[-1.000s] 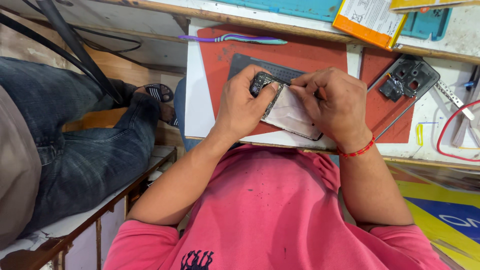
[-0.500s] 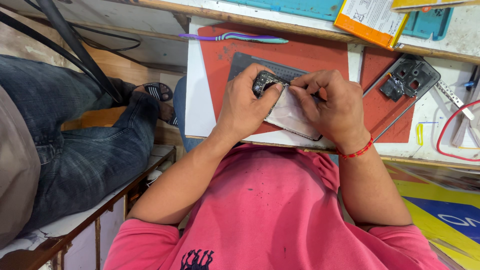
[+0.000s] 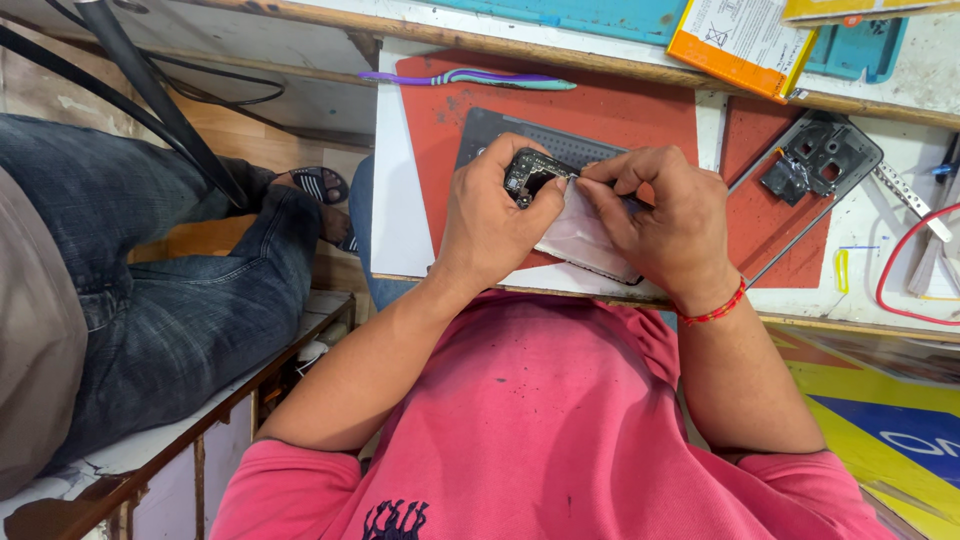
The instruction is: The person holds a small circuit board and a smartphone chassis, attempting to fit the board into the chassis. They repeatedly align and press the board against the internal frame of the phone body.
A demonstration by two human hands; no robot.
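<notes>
Left hand (image 3: 495, 215) fingers closed on dark circuit board (image 3: 532, 175) at top of opened phone (image 3: 585, 235) — right hand (image 3: 665, 215) pinches narrow at board's right edge, tool unclear. Best: brace phone, lift gently — no twisting.

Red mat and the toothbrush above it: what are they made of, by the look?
Red mat: looks like matte rubber or silicone, dull and smudged, no glare. Toothbrush: likely moulded plastic, smooth purple-and-teal handle with slight sheen. Neither is certain from sight alone.
</notes>
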